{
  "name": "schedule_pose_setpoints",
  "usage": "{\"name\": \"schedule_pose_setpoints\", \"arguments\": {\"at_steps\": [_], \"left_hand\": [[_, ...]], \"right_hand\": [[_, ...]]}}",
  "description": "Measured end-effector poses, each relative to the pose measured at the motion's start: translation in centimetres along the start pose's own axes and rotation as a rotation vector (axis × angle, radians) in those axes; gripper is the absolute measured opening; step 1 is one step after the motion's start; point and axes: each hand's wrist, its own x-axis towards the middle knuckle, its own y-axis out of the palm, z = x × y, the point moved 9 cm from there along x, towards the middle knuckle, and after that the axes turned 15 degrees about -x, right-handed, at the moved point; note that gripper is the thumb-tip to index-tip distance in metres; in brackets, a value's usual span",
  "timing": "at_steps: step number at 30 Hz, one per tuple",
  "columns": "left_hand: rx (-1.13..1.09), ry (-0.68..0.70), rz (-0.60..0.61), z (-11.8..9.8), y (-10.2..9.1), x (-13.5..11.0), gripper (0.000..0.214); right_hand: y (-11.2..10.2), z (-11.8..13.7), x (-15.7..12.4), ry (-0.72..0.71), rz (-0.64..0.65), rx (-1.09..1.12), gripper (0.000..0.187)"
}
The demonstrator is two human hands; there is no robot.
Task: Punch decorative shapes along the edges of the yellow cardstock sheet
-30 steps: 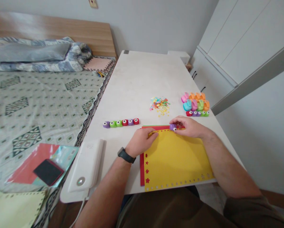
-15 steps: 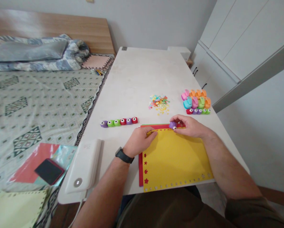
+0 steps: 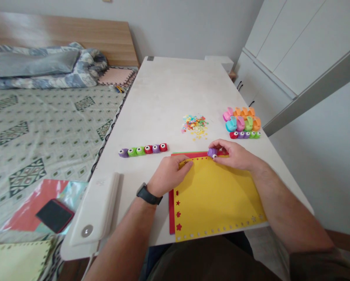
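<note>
Left to right. On the bed: a red sheet, a black pad and a pale green sheet with a dotted border. On the counter: a white oblong unit with a round button, then a row of six small craft punches.

Left hand, with a black watch on the wrist: fingers together, tips pressing on the top edge of the yellow card sheet, no pinch. The sheet lies over a red card, with a thin green edge showing at the far side. Star shapes down its left margin show red; dots run along the near edge.

Confetti pile sits beyond the sheet.

Right hand: fingers curled, pinching the purple craft punch on the top edge of the yellow card sheet. Edge looks fed into the punch, but the slot is hidden, so depth can't be confirmed.

Far right: cluster of larger pastel punches, a second small punch row, white wardrobe.

Best practice, my read: keep the left hand's pressure close to the punch so the card can't creep, seat the edge fully, square the punch to the edge, match the margin spacing, then press straight down.
</note>
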Motion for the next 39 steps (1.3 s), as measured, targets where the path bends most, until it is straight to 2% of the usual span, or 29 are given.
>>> {"name": "schedule_pose_setpoints", "arguments": {"at_steps": [16, 39], "left_hand": [[0.067, -0.001, -0.008, 0.1, 0.2, 0.0, 0.035], [0.034, -0.005, -0.019, -0.5, 0.0, -0.1, 0.034]], "right_hand": [[0.1, 0.1, -0.1, -0.001, -0.065, 0.025, 0.035], [1.0, -1.5, 0.1, 0.024, -0.024, 0.16, 0.035]]}}
